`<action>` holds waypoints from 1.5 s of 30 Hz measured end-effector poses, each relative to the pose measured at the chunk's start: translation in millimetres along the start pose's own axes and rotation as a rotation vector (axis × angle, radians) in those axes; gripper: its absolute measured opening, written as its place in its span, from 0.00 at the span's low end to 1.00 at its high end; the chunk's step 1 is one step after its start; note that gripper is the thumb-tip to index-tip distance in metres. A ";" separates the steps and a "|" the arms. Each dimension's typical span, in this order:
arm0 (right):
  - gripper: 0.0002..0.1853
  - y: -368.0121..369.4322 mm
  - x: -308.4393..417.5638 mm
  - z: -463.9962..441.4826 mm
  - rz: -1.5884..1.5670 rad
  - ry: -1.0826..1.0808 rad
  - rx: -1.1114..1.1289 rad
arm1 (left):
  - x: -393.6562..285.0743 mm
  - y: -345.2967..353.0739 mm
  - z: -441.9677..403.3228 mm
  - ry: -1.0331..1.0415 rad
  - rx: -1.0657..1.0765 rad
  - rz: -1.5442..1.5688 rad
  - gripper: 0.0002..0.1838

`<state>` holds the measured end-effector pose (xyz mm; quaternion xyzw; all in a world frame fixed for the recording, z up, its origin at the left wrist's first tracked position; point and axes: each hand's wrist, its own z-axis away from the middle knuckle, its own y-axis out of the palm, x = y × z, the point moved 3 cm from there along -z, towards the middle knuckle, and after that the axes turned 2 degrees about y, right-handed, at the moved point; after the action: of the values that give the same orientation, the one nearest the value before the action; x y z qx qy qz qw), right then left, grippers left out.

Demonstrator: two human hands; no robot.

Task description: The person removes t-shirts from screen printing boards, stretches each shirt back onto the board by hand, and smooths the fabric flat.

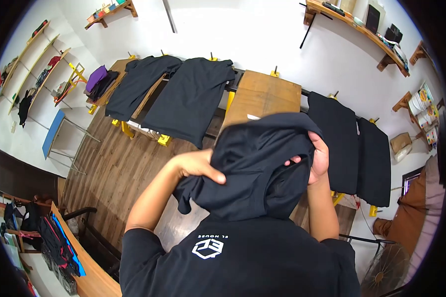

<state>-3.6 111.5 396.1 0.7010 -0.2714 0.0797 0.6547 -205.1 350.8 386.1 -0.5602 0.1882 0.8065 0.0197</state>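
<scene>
A black T-shirt [248, 168] hangs bunched between my two hands, its opening spread toward the right. My left hand [200, 166] is closed on the cloth at the left, thumb on top and fingers hidden beneath the fabric. At the right, my right hand [317, 156] grips the edge of the opening. A fingertip shows inside the gap. Just beyond the shirt stands a bare wooden board [262, 96], with a small white patch near its front edge.
Black shirts cover the neighbouring boards, one [191, 94] to the left and another [334, 143] to the right. Folded purple and dark cloth [96, 79] lies at the far left. A shelf [364, 34] hangs on the wall, and a fan [384, 270] stands at lower right.
</scene>
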 end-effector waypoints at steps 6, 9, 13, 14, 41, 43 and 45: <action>0.21 2.4 -1.9 3.5 0.007 -0.152 -0.277 | 18.2 -7.3 -9.9 0.105 -0.120 0.121 0.50; 0.19 -7.1 -6.8 10.6 0.146 0.054 -0.437 | 31.8 -40.0 -4.7 0.470 -0.148 0.593 0.55; 0.14 -15.8 -11.5 12.3 0.054 0.180 -0.428 | 61.2 -44.5 -11.6 0.691 -0.108 0.695 0.71; 0.14 -22.2 -11.7 14.2 0.050 0.181 -0.432 | 66.5 -41.9 -10.9 0.646 -0.178 0.687 0.74; 0.36 -31.7 -105.7 -4.2 1.079 0.343 -0.426 | 101.8 -94.1 0.5 0.035 -0.100 -0.049 0.39; 0.37 -26.2 -105.5 15.6 0.924 0.375 -0.429 | 106.6 -95.1 7.2 -0.051 -0.033 0.158 0.42; 0.35 -48.9 -99.7 30.0 0.913 0.313 -0.388 | 110.8 -93.5 4.3 0.064 -0.094 0.299 0.42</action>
<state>-70.9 110.1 302.8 0.3564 -0.4583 0.4091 0.7039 -227.4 419.2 260.1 -0.5517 0.2320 0.7900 -0.1328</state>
